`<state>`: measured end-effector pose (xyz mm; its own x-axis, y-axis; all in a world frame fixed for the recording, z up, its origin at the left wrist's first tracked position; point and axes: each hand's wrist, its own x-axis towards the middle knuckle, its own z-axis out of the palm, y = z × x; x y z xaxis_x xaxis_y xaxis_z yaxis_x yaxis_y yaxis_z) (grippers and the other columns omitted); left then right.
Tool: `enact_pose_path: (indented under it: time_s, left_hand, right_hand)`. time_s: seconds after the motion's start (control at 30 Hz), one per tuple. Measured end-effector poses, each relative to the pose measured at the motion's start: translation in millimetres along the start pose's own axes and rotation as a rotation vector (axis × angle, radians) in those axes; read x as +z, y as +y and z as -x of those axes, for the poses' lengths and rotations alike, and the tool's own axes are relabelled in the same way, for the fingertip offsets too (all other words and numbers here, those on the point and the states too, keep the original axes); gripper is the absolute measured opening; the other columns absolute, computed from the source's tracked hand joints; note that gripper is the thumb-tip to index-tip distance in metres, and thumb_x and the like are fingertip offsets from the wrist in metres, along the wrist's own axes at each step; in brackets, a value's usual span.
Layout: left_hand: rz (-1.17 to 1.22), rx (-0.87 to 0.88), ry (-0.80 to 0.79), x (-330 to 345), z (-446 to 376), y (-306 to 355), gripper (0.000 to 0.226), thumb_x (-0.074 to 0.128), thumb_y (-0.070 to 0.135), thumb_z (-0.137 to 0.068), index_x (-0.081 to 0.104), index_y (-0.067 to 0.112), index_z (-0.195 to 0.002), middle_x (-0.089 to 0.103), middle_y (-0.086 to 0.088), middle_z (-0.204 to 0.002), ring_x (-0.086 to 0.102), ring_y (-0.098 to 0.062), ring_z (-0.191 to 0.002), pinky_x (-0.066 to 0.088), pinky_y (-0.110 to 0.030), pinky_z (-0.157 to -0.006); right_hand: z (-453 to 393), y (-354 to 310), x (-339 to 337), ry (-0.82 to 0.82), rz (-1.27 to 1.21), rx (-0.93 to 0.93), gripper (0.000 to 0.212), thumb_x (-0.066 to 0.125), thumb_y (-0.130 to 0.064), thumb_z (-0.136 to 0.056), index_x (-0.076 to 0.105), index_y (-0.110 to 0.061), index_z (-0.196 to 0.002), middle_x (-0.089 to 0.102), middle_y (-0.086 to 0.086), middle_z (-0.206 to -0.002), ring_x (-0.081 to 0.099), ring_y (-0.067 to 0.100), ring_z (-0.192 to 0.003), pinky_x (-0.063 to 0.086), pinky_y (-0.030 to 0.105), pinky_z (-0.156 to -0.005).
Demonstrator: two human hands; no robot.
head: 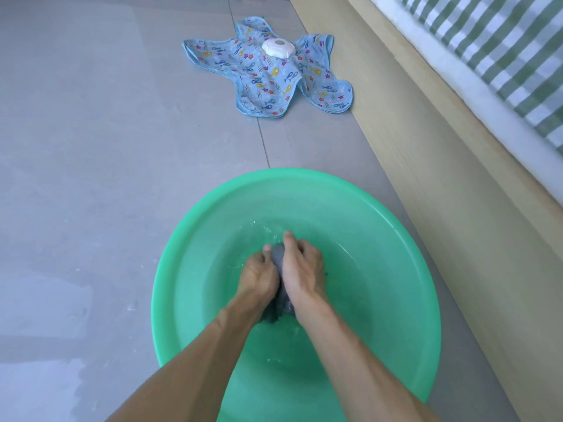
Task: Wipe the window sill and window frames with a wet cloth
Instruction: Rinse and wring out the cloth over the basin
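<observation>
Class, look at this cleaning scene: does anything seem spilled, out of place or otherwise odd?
One thing stands out: a blue fish-print cloth lies spread out on the tiled floor beside the wooden ledge, with a white round object on top. Otherwise, both hands wring a grey cloth inside the green basin; no spill is plain.
</observation>
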<state>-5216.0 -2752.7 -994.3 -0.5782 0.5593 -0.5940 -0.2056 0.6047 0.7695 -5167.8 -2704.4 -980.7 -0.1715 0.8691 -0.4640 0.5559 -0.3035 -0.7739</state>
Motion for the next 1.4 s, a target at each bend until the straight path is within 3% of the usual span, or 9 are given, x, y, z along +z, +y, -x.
enact_pose_path:
  time_s: [0.17, 0.33, 0.43, 0.63, 0.77, 0.9, 1.07, 1.17, 1.4]
  left_hand:
    - [-0.17, 0.037, -0.219, -7.6, 14.8, 13.9, 0.052, 0.035, 0.041, -0.104, 0.063, 0.005, -0.078, 0.067, -0.015, -0.074, 0.064, -0.025, -0.063, 0.047, -0.03, -0.059]
    - [-0.874, 0.268, -0.084, -29.5, 0.8, 2.3, 0.036, 0.04, 0.023, -0.098, 0.048, 0.021, -0.132, 0.054, -0.015, -0.124, 0.052, -0.034, -0.117, 0.04, -0.04, -0.095]
    - [-1.108, 0.297, -0.056, -37.0, 7.8, -0.7, 0.038, 0.042, 0.019, -0.088, 0.047, 0.018, -0.126, 0.049, -0.012, -0.127, 0.044, -0.032, -0.12, 0.035, -0.045, -0.098]
    - [-0.908, 0.38, -0.151, -36.5, 15.2, -15.4, 0.086, 0.074, 0.044, -0.067, 0.034, 0.027, -0.141, 0.026, -0.011, -0.152, 0.022, -0.028, -0.142, 0.028, -0.042, -0.112]
    - [-0.003, 0.407, -0.272, -30.6, 16.1, -7.7, 0.073, 0.087, 0.01, -0.05, 0.054, 0.021, -0.114, 0.067, 0.0, -0.094, 0.064, -0.017, -0.083, 0.057, -0.033, -0.067]
    - [0.134, 0.203, -0.313, -27.7, 22.5, 13.1, 0.026, 0.073, -0.018, -0.068, 0.062, 0.0, -0.082, 0.054, -0.001, -0.052, 0.048, -0.011, -0.041, 0.039, -0.019, -0.04]
    - [-0.226, 0.14, -0.511, -38.5, 15.5, 20.5, 0.025, 0.073, -0.007, -0.066, 0.055, 0.009, -0.073, 0.047, -0.007, -0.053, 0.044, -0.016, -0.041, 0.031, -0.018, -0.043]
    - [-0.415, 0.195, -0.678, -34.6, 19.1, 34.3, 0.029, 0.072, 0.006, -0.055, 0.057, 0.011, -0.079, 0.048, -0.004, -0.055, 0.044, -0.017, -0.046, 0.032, -0.022, -0.049]
    - [-1.294, 0.852, 0.097, -27.6, 22.1, 39.2, 0.022, 0.051, 0.025, -0.09, 0.058, 0.021, -0.111, 0.067, -0.007, -0.107, 0.066, -0.033, -0.098, 0.045, -0.034, -0.07]
  right_hand:
    - [-8.6, -3.0, -20.0, 0.258, 0.321, -0.149, 0.042, 0.042, -0.04, -0.099, 0.061, -0.009, -0.079, 0.067, 0.021, -0.107, 0.058, 0.039, -0.1, 0.041, 0.039, -0.078]
    - [-18.6, 2.5, -45.1, -0.134, 0.95, -0.479, 0.044, 0.032, -0.045, -0.101, 0.062, -0.015, -0.114, 0.046, 0.011, -0.129, 0.043, 0.03, -0.121, 0.037, 0.042, -0.097]
    - [-6.1, 13.5, -48.7, -0.4, 1.433, -0.702, 0.073, 0.053, -0.05, -0.09, 0.032, -0.012, -0.147, 0.023, 0.008, -0.154, 0.023, 0.029, -0.14, 0.026, 0.049, -0.111]
    - [7.4, -2.0, -49.5, -0.253, 1.095, -0.889, 0.017, 0.068, -0.032, -0.087, 0.057, -0.022, -0.096, 0.044, 0.002, -0.106, 0.048, 0.025, -0.101, 0.031, 0.036, -0.078]
    - [14.6, -22.4, -52.9, -0.25, 0.497, -0.547, 0.021, 0.076, -0.028, -0.08, 0.056, -0.021, -0.078, 0.057, -0.004, -0.076, 0.054, 0.015, -0.07, 0.037, 0.028, -0.061]
    - [19.7, -31.9, -53.3, -0.214, 0.194, -0.324, 0.038, 0.069, -0.031, -0.079, 0.052, -0.03, -0.113, 0.067, -0.004, -0.087, 0.066, 0.019, -0.088, 0.054, 0.036, -0.086]
    - [33.2, -33.4, -79.6, -0.291, 1.351, -1.021, 0.094, 0.065, -0.008, -0.078, 0.012, -0.034, -0.151, 0.02, 0.011, -0.155, 0.039, 0.031, -0.127, 0.04, 0.042, -0.102]
    - [32.3, -25.5, -71.7, -0.266, 1.493, -1.077, 0.083, 0.065, -0.009, -0.083, 0.018, -0.021, -0.15, 0.04, 0.014, -0.14, 0.055, 0.034, -0.112, 0.043, 0.043, -0.078]
    - [30.9, -37.9, -57.7, -0.161, 1.187, -0.613, 0.017, 0.059, -0.021, -0.084, 0.063, -0.013, -0.098, 0.068, 0.015, -0.1, 0.065, 0.037, -0.094, 0.041, 0.033, -0.066]
